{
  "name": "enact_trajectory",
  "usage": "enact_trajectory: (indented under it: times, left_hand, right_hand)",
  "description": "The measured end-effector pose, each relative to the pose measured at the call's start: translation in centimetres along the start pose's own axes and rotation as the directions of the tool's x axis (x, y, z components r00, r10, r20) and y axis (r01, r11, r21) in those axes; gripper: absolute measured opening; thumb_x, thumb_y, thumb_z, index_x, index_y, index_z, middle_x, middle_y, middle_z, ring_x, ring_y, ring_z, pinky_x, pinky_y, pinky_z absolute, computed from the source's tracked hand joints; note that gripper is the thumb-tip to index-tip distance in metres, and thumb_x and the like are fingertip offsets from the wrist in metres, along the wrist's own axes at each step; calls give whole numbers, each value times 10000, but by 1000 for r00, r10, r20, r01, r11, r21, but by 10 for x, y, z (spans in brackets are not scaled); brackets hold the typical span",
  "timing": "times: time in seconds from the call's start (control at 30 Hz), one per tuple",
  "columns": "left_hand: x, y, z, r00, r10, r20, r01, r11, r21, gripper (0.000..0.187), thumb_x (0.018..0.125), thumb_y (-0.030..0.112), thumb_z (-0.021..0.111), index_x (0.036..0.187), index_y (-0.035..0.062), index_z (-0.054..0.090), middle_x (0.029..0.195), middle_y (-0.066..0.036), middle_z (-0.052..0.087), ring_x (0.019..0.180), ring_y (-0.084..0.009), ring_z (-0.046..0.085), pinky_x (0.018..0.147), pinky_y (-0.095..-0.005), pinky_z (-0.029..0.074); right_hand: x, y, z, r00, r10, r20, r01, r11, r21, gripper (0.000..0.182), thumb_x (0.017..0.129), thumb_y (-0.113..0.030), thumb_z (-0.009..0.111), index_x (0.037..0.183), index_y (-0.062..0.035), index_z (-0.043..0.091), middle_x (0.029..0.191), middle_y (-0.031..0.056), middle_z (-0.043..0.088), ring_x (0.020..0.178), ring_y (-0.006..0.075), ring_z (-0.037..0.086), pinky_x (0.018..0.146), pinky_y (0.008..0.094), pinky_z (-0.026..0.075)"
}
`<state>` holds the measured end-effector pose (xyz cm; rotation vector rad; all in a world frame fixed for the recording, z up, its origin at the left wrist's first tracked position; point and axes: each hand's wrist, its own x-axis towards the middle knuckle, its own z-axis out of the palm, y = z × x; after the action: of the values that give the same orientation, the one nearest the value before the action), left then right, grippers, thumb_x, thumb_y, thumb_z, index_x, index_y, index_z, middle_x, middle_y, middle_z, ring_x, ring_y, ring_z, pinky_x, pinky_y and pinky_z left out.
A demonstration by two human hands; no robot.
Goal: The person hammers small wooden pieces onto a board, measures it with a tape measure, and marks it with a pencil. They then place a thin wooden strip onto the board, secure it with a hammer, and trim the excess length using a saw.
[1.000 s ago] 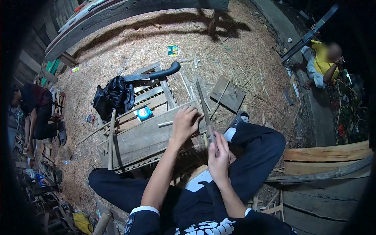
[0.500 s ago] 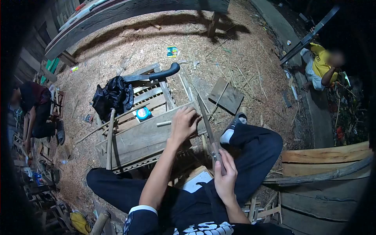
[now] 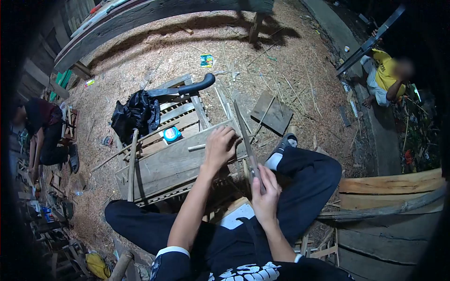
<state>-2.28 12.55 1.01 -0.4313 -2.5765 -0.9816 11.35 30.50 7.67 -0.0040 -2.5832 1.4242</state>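
My right hand [image 3: 266,194] grips the handle of a long knife [image 3: 244,129], whose narrow blade points up and away from me. My left hand [image 3: 220,146] rests over the edge of a wooden board [image 3: 164,166], fingers curled close to the blade; what they hold, if anything, is hidden. A small pale stick [image 3: 196,147] lies on the board just left of that hand. Beyond it are a blue tape measure [image 3: 171,134], a black plastic bag [image 3: 136,114] and a black curved handle [image 3: 199,86] on a slatted wooden frame [image 3: 180,112].
A square board [image 3: 272,113] lies on the shaving-covered ground at right. Two people, one in a yellow shirt [image 3: 385,70] at right, one in dark clothes [image 3: 46,129] at left, are farther off. A wooden beam [image 3: 159,23] crosses the top. Planks [image 3: 389,229] stand at lower right.
My right hand and the knife have moved up and slightly left, further along toward the board. My left hand has stayed in nearly the same place.
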Motion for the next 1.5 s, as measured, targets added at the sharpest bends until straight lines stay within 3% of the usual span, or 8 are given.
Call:
enact_trajectory:
  times: [0.13, 0.27, 0.4, 0.83, 1.07, 1.27, 1.4, 1.5]
  left_hand:
    - [1, -2, 4, 997, 65, -40, -66, 998, -5, 197, 786, 92, 772, 937, 44, 655, 983, -99, 625, 972, -321, 601, 825, -436, 473]
    - [-3, 2, 1, 999, 10, 52, -10, 1000, -6, 215, 765, 84, 766, 949, 46, 663, 992, -104, 628, 981, -322, 604, 839, -426, 481]
    - [1, -1, 3, 998, 35, -46, -37, 999, -39, 188, 779, 70, 765, 932, 32, 663, 956, -124, 627, 929, -360, 603, 789, -450, 487]
    - [1, 1, 6, 1000, 0, -7, 0, 999, -55, 168, 811, 88, 776, 923, 37, 662, 946, -115, 634, 944, -356, 614, 808, -453, 496]
    - [1, 1, 6, 999, 6, -44, -8, 999, -51, 161, 812, 94, 788, 908, 33, 674, 930, -116, 645, 918, -349, 614, 791, -447, 492]
    - [-3, 3, 4, 1000, -9, -26, 8, 999, -34, 167, 807, 86, 785, 924, 30, 681, 940, -117, 649, 919, -347, 627, 792, -447, 496]
    - [0, 4, 2, 1000, -2, -21, 0, 998, -65, 179, 806, 88, 784, 928, 21, 671, 950, -123, 646, 922, -360, 625, 786, -456, 496]
    - [-2, 7, 3, 999, -9, -31, 8, 999, -42, 185, 812, 96, 786, 925, 16, 664, 933, -131, 633, 914, -363, 617, 779, -458, 496]
  right_hand:
    - [-13, -4, -12, 997, 75, 29, -78, 993, 90, 394, 1056, -133, 601, 1409, 37, 636, 1351, 263, 638, 1204, 405, 664, 1050, 443, 507]
    - [18, 1, 10, 1000, 2, -7, -2, 999, 44, 390, 1051, -121, 615, 1413, 23, 639, 1339, 264, 640, 1223, 407, 647, 1058, 444, 501]
    - [-6, -13, -12, 999, 20, 36, -19, 1000, -4, 387, 1027, -76, 632, 1397, 39, 649, 1327, 263, 644, 1222, 417, 658, 1021, 439, 530]
    - [28, -6, 7, 1000, -11, 5, 11, 999, 32, 384, 1065, -127, 599, 1403, 50, 644, 1321, 240, 650, 1194, 363, 661, 1029, 416, 512]
    - [2, -17, -12, 992, 117, 43, -119, 991, 59, 372, 1070, -129, 588, 1388, 54, 653, 1326, 246, 655, 1212, 382, 657, 1032, 418, 508]
    - [8, -8, -13, 999, 3, 54, -3, 1000, -2, 379, 1064, -129, 608, 1394, 52, 651, 1338, 238, 650, 1222, 372, 657, 1055, 420, 504]
    - [18, -15, -8, 993, 99, 61, -104, 991, 80, 393, 1087, -167, 594, 1391, 77, 645, 1338, 224, 656, 1242, 322, 652, 1069, 380, 489]
    - [33, -9, 6, 999, 8, 34, -10, 998, 55, 382, 1069, -130, 592, 1395, 61, 647, 1331, 248, 653, 1201, 372, 662, 1030, 412, 513]
